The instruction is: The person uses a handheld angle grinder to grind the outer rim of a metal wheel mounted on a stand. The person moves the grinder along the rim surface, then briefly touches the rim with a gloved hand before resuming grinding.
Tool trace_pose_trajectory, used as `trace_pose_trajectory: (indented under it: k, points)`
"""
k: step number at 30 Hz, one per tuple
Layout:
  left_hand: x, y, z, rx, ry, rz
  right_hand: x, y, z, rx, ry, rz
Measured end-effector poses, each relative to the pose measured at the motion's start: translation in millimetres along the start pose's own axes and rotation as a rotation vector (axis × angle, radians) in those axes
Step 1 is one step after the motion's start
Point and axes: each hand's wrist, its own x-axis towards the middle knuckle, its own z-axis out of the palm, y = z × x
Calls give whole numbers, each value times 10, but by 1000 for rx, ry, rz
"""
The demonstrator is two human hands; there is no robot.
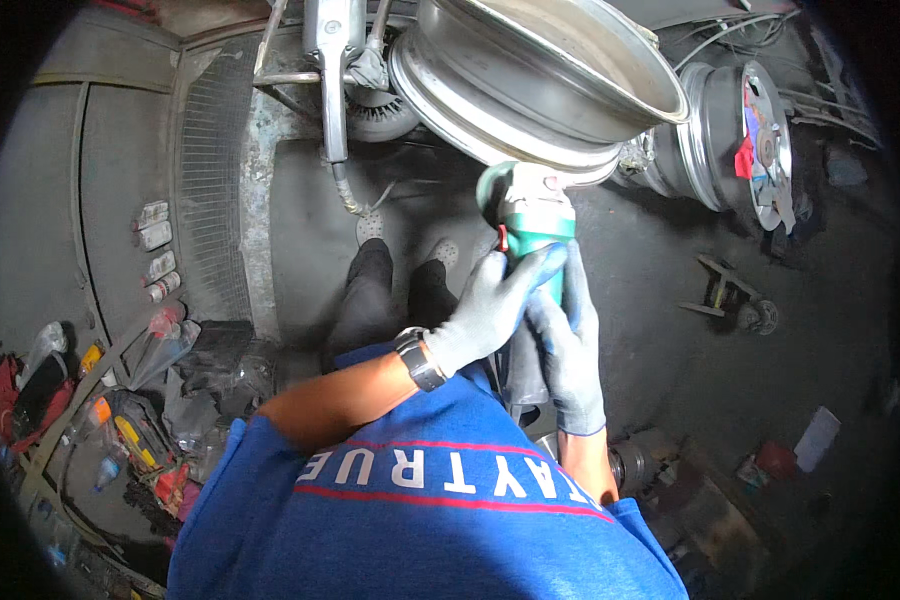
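Note:
A green and silver angle grinder (536, 212) is gripped between both my gloved hands. My left hand (485, 308), in a grey glove with a watch at the wrist, is closed round its green body near the head. Along the other side, my right hand (568, 335) wraps the body, also gloved in grey. The grinder's disc (492, 190) is at the near lower rim of a large silver wheel rim (530, 85); whether it touches I cannot tell. The wheel rim is tilted, raised above the floor, and partly out of frame at the top.
A metal arm with a silver housing (334, 28) hangs left of the wheel rim. Another wheel rim (705, 135) stands at the right, and a small wheeled metal piece (735, 295) lies on the floor. Bags and clutter (160, 400) fill the left; cans (158, 240) line the wall.

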Motion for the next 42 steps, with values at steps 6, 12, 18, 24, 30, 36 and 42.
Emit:
trace_pose_trajectory:
  k: [6, 12, 18, 24, 30, 36, 42]
  points:
    - [0, -88, -45, 203, 7, 152, 24, 220, -64, -11, -3, -68]
    - [-57, -209, -177, 542, -78, 306, -19, 259, -24, -83, 22, -112]
    - [-25, -315, -117, 557, -70, 406, -49, 244, -63, 4, 43, -50]
    - [90, -12, 187, 307, -93, 53, -69, 285, -269, 7, 102, -69]
    - [-7, -361, -200, 79, 46, 22, 4, 253, -99, -117, -44, -115]
    - [36, -483, -127, 553, -82, 398, -5, 224, -288, -158, -36, -116]
    - [218, -354, 313, 326, -126, 129, -2, 296, -529, 97, 95, -66]
